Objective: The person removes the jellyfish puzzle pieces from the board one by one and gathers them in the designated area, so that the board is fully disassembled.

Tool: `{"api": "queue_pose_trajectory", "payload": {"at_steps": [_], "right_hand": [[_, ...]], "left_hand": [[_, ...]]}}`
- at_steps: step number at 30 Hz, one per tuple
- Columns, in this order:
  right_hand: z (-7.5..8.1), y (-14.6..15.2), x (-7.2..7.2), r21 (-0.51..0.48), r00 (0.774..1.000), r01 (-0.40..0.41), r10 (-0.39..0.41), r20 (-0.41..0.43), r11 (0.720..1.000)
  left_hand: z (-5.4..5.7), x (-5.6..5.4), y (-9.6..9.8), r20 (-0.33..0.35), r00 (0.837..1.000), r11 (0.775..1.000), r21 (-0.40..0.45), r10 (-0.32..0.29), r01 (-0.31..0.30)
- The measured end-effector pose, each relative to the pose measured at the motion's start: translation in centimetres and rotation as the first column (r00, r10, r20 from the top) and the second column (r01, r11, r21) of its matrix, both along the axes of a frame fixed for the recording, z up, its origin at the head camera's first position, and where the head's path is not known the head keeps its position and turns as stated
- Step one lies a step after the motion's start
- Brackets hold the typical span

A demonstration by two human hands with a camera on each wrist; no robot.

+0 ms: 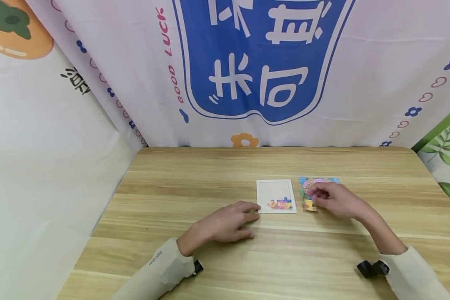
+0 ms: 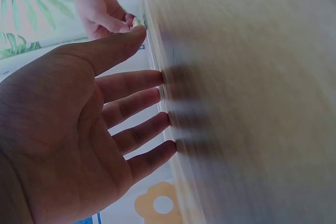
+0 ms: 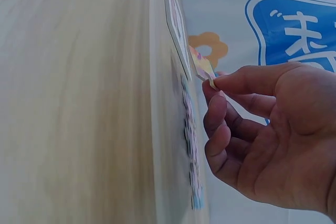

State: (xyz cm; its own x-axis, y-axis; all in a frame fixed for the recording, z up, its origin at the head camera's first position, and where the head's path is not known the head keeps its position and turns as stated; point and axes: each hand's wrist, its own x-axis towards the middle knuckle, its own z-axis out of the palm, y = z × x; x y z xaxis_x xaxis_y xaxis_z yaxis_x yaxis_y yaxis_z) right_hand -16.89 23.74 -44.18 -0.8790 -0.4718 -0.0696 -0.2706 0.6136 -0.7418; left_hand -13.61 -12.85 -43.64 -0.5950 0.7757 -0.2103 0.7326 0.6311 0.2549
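Note:
A white puzzle tray [image 1: 275,189] lies flat on the table, with a few joined pink, yellow and blue pieces [image 1: 280,203] in its lower right corner. My left hand [image 1: 230,221] rests by the tray's lower left corner, fingers spread and fingertips down; its palm [image 2: 68,129] holds nothing. Between thumb and index finger, my right hand [image 1: 339,200] pinches a yellow-pink puzzle piece [image 3: 202,64], lifted off the table and tilted. Beneath that hand lie several colourful loose puzzle pieces [image 1: 328,180], partly hidden by it.
The wood-grain table [image 1: 195,175] reaches back to a hanging cloth [image 1: 142,50] with a blue printed sign. Another white cloth [image 1: 52,166] hangs along the left side. Black wrist straps [image 1: 373,268] sit at the sleeve cuffs.

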Motion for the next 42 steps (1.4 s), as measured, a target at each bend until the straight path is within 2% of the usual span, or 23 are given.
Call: {"api": "queue_pose_trajectory", "payload": {"at_steps": [5,18,26,42], "right_hand": [[0.0,0.8,0.2,0.045,1.0,0.015,-0.016,0.012,0.999],[-0.6,-0.3,0.0,0.024,0.997,-0.079,0.079,-0.018,0.997],[-0.5,-0.9,0.0,0.048,0.998,-0.062,0.062,0.009,0.997],[-0.3,-1.0,0.0,0.096,1.0,-0.007,0.006,0.011,0.995]], "left_hand": [[0.1,0.0,0.0,0.006,1.0,1.0,0.001,0.003,-0.003],[0.1,0.1,-0.2,0.018,1.0,1.0,0.004,0.013,-0.013],[0.1,0.1,-0.2,0.018,1.0,1.0,0.005,0.017,-0.018],[0.1,0.0,-0.1,0.018,1.0,1.0,0.011,0.008,-0.008]]}}
